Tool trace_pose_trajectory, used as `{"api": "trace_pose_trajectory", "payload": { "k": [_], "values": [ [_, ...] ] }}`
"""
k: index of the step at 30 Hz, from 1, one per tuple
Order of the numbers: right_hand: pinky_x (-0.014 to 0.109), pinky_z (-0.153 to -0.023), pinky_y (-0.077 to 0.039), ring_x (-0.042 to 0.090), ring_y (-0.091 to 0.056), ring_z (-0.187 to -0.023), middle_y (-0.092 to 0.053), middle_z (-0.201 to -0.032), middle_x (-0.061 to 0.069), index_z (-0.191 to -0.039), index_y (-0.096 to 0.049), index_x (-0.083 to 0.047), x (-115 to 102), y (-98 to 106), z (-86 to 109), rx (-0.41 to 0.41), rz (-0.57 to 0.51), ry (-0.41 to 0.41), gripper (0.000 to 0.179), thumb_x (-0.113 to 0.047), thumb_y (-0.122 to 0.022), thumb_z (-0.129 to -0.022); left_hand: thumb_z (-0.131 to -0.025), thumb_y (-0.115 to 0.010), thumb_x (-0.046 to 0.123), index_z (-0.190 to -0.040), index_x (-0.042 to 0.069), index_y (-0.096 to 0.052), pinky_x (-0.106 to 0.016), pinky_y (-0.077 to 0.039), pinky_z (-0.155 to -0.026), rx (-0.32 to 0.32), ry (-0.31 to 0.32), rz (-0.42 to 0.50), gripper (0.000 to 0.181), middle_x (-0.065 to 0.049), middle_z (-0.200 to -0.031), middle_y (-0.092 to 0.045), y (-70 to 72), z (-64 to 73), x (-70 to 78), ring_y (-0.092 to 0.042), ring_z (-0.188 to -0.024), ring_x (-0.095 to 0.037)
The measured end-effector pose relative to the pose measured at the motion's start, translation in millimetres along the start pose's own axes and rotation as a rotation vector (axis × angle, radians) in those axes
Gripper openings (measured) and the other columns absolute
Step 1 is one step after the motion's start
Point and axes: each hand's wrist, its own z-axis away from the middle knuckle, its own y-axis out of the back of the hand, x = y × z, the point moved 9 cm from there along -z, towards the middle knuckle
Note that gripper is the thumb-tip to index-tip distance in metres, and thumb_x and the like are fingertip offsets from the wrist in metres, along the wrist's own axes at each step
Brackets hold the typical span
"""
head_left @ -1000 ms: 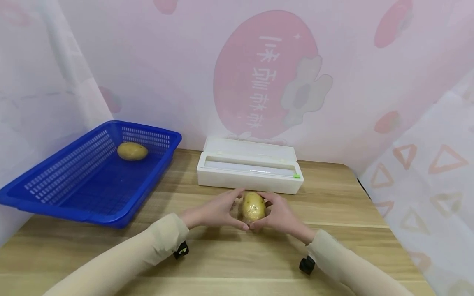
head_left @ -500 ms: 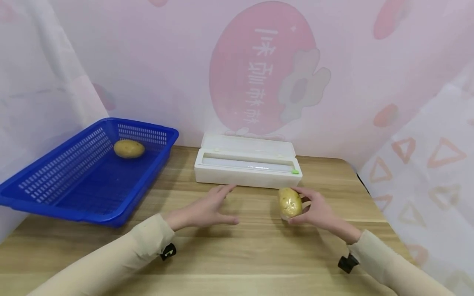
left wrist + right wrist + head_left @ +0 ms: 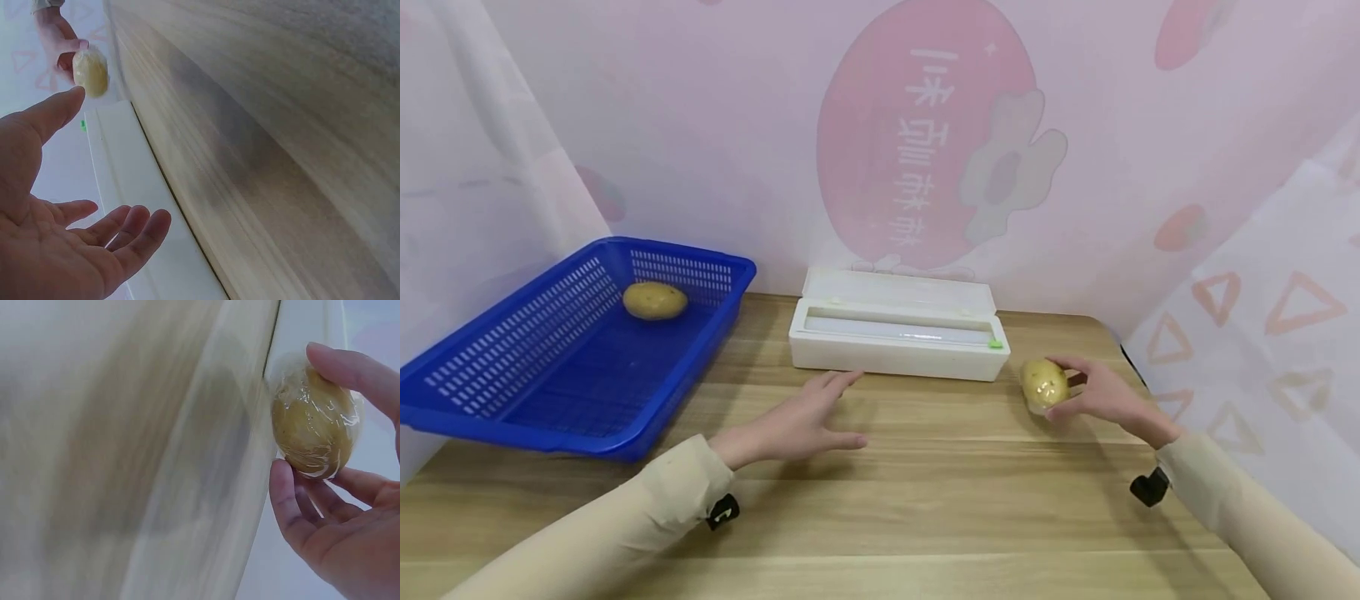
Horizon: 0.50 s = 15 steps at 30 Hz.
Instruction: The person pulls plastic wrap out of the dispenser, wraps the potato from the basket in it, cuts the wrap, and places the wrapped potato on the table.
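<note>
One film-wrapped potato (image 3: 1043,385) is sitting in your right hand (image 3: 1103,392), gripped between thumb and fingers near the right end of the white box (image 3: 898,356). Your left hand (image 3: 792,425) is hovering empty, opened wide. Wrapping is looking complete here; a second potato (image 3: 655,300), seemingly bare, is lying in the blue basket (image 3: 688,354), apparently awaiting its turn.
</note>
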Motion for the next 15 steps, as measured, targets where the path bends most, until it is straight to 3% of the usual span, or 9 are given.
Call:
{"api": "trace_pose_trajectory", "payload": {
  "k": [6,15],
  "values": [
    [0.036,-0.077,-0.052,0.036,-0.054,-0.108,-0.054,-0.127,0.021,-0.147,-0.04,0.001,9,7,-15.4,0.003,-0.017,-0.012,0.097,-0.018,-0.092,-0.067,-0.086,-0.076,0.041,-0.151,0.002,-0.033,-0.053,-0.035,-0.105,-0.009,0.002,0.001,0.087,-0.024,-0.147,-0.037,-1.2,3.6,-0.2,-0.038,-0.131,-0.037],
    [0.038,-0.082,-0.049,0.034,-0.052,-0.11,-0.055,-0.125,0.019,-0.151,-0.036,-0.003,19,1,-30.0,-0.004,0.002,-0.043,0.1,-0.027,-0.091,-0.07,-0.09,-0.073,0.037,-0.149,0.003,-0.037,-0.054,-0.033,-0.106,-0.032,-0.004,-0.026,0.077,-0.024,-0.147,-0.037,0.9,9.9,-1.3,-0.036,-0.134,-0.038]
  ]
}}
